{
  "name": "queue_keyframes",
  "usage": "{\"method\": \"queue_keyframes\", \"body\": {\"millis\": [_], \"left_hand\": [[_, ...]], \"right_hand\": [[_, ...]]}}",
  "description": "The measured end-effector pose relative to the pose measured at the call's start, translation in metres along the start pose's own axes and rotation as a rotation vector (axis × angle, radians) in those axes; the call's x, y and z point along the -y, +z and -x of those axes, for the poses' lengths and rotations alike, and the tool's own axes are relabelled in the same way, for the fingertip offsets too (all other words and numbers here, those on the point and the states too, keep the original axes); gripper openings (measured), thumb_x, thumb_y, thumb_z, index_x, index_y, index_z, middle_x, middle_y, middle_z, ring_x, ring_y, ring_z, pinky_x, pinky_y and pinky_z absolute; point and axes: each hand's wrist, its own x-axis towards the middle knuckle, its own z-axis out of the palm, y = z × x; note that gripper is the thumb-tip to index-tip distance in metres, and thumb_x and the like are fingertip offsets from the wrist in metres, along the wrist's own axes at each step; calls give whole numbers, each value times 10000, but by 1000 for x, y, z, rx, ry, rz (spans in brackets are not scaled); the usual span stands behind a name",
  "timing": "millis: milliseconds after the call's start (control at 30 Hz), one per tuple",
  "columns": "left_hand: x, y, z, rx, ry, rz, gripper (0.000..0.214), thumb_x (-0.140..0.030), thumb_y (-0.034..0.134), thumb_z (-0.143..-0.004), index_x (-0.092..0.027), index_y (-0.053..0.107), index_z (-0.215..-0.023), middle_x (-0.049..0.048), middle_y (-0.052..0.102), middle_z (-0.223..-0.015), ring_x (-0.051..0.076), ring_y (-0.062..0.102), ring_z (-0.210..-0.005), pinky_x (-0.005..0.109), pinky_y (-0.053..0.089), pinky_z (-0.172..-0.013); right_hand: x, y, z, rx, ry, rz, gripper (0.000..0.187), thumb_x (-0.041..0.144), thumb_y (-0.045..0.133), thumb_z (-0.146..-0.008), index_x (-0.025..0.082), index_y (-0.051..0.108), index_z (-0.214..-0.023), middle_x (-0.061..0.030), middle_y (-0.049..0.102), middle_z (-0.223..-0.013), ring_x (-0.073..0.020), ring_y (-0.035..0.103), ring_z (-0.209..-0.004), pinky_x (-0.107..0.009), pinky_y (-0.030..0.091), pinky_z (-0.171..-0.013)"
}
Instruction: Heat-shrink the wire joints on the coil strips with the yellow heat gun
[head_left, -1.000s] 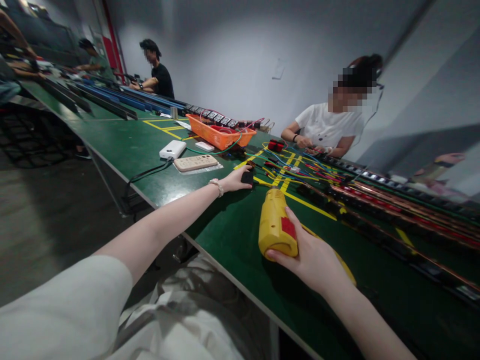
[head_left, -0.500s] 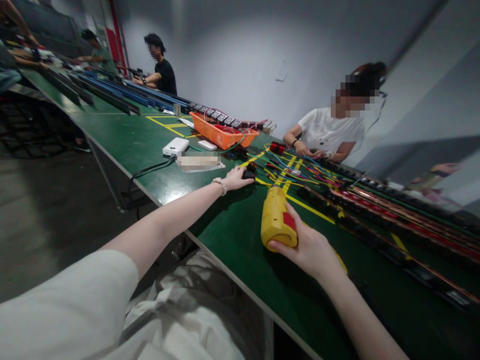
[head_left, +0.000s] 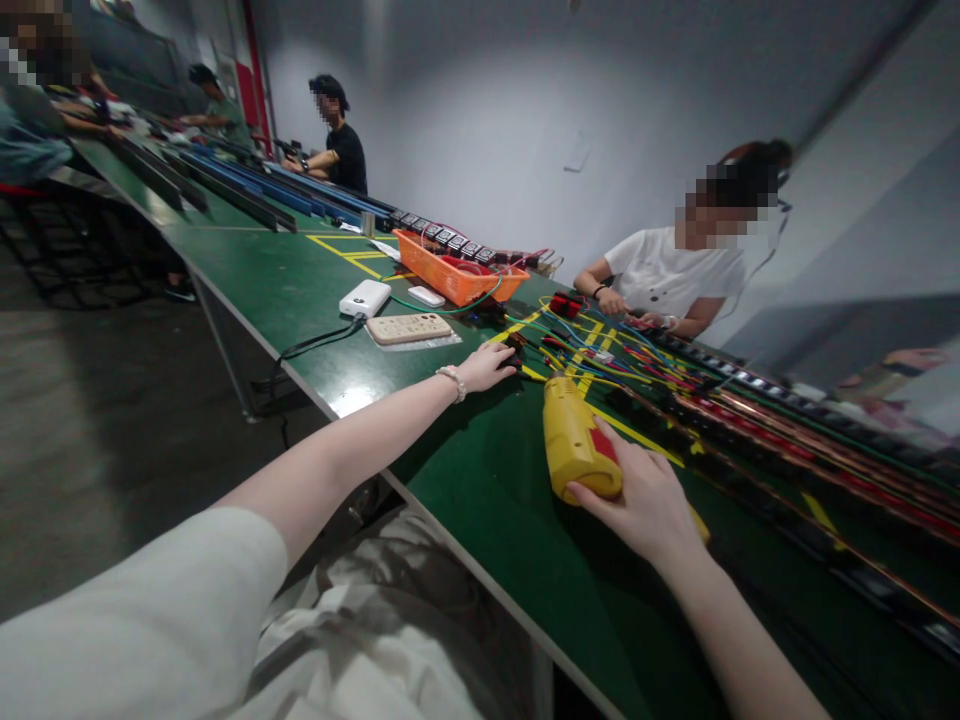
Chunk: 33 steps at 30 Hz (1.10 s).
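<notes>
My right hand [head_left: 645,495] is wrapped round a yellow heat gun [head_left: 574,440] with a red patch on its side. The gun's nozzle points away from me, at the coloured wires [head_left: 607,355]. Further left, my left hand [head_left: 487,368] reaches over the green table and grips a small black connector [head_left: 513,350] by its near side. Wires run from that connector to the right, past the nozzle. Part of the connector is hidden by my fingers.
An orange basket [head_left: 461,282], a white power bank [head_left: 364,298] and a phone in a beige case [head_left: 409,328] lie beyond my left arm. Long black strips with wires [head_left: 780,480] stretch to the right. A co-worker [head_left: 667,270] sits across the table.
The whole view has shifted, so everything sits a little further right and lower. My left hand stays at the connector and my right hand keeps hold of the heat gun.
</notes>
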Motion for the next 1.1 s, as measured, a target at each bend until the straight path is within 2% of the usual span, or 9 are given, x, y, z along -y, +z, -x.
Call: {"method": "queue_keyframes", "body": {"millis": [133,300,533,700,967,1100], "left_hand": [[-1,2,-2,-2,39,-21,406,-301,379,-841,-139,455,-1205,111,439,-1268,201,373,-1181,341,308,-997],[1,5,-3,6,78,-27,437,-268,426,-819,-117,428,-1229,127,419,-1282,206,352,-1203,336,310,-1006],[3,12,-7,0,119,49,382,-213,391,-830,-157,462,-1202,103,469,-1233,186,411,-1147,338,346,-980],[-3,6,-6,6,111,99,353,-248,357,-850,-153,506,-1155,103,536,-1153,176,483,-1068,330,373,-952],[-2,-1,-4,17,86,142,343,-255,347,-855,-143,530,-1124,101,577,-1103,172,523,-1026,298,392,-918],[0,-6,-2,19,-10,185,351,-302,338,-860,-155,545,-1102,91,612,-1046,183,566,-949,295,430,-843]], "right_hand": [[26,-4,1,22,176,-4,720,595,462,-717,144,359,-1269,-126,581,-1052,-276,545,-942,-397,357,-816],[39,-4,-5,32,286,-18,791,661,461,-683,151,339,-1276,-122,621,-917,-287,593,-794,-364,408,-677],[31,-5,-4,64,137,-100,799,605,515,-678,160,306,-1308,-98,625,-878,-262,597,-763,-337,437,-637],[34,-4,-1,67,26,-156,838,568,564,-645,160,289,-1323,-108,617,-908,-270,593,-798,-358,449,-666],[36,-10,-3,156,13,-212,894,541,572,-663,241,138,-1385,-76,599,-1049,-257,592,-876,-351,446,-721],[33,-13,-6,230,56,-224,918,576,561,-664,259,97,-1390,-70,594,-1068,-266,588,-901,-351,442,-725]]}}
